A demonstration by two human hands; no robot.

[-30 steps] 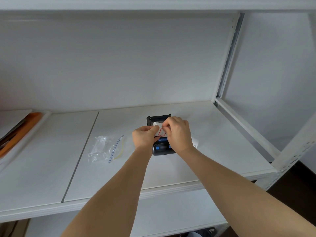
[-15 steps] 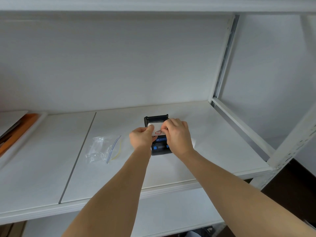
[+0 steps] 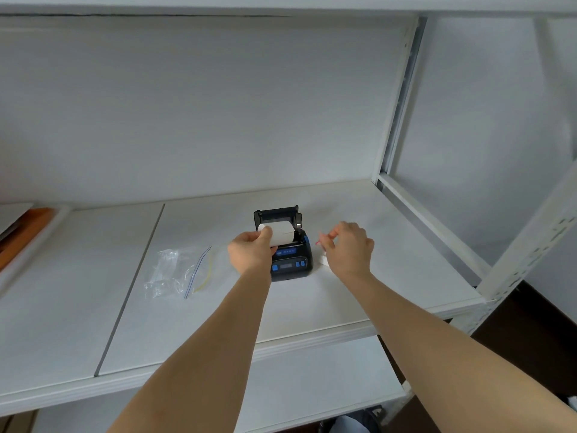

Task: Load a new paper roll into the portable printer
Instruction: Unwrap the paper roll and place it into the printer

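A small black portable printer with blue buttons stands on the white shelf, its lid raised at the back. A white paper roll rests in the open compartment. My left hand grips the roll's left end. My right hand is to the right of the printer, apart from it, pinching a small red-edged sticker between the fingertips. A small white object lies on the shelf partly hidden under that hand.
An empty clear zip bag lies left of the printer. An orange item sits in a tray at the far left. White rack posts and a diagonal brace stand at the right. A lower shelf shows beneath.
My right hand has pulled away from the roll to the right, carrying the red-edged sticker off it. My left hand stays on the roll in the printer.
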